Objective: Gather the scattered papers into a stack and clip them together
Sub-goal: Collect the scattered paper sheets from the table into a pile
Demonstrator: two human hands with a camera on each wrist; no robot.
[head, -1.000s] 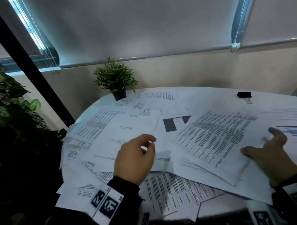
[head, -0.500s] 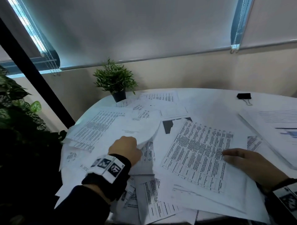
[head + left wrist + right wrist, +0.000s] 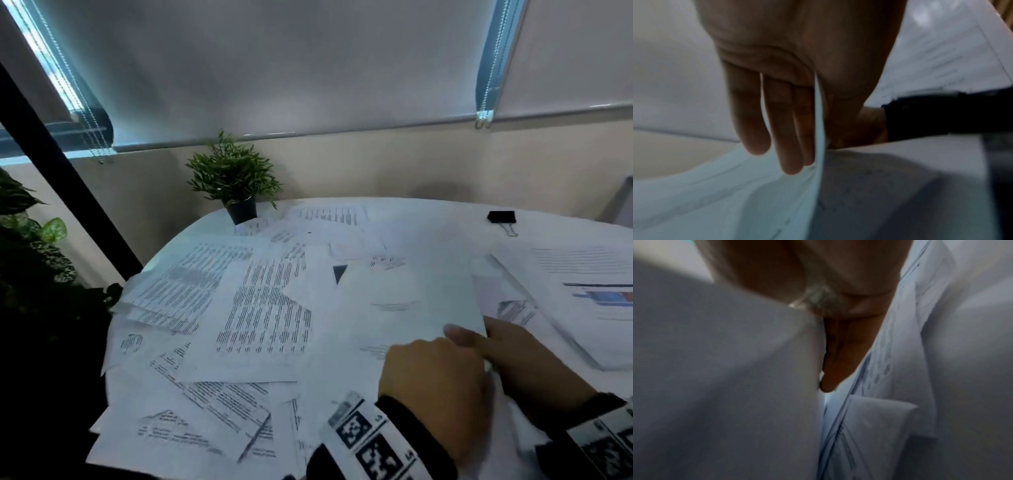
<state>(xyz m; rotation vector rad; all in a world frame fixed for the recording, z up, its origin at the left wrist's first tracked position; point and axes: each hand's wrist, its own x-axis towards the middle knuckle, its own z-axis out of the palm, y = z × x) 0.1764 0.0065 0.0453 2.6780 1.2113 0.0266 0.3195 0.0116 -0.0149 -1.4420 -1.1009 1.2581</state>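
Note:
Printed paper sheets (image 3: pixel 260 318) lie scattered and overlapping across a white round table (image 3: pixel 428 219). My left hand (image 3: pixel 435 383) and right hand (image 3: pixel 510 356) meet at the near right and both hold a mostly blank sheet (image 3: pixel 411 294) by its near corner. The right thumb lies on top of it. In the left wrist view the sheet (image 3: pixel 735 194) runs between the left hand's fingers (image 3: pixel 789 129) and thumb. In the right wrist view a finger (image 3: pixel 834 356) lies between paper layers (image 3: pixel 725 369). A black binder clip (image 3: pixel 501 217) sits apart at the far right.
A small potted plant (image 3: pixel 236 178) stands at the table's far left edge. A neater pile with a coloured chart (image 3: pixel 599 298) lies at the right. Leafy plants (image 3: pixel 30 240) and a dark post (image 3: pixel 68 178) flank the table's left side.
My left hand has swung from the left-middle of the table over to the right hand, bringing a sheet with it. The right thumb now rests on that sheet.

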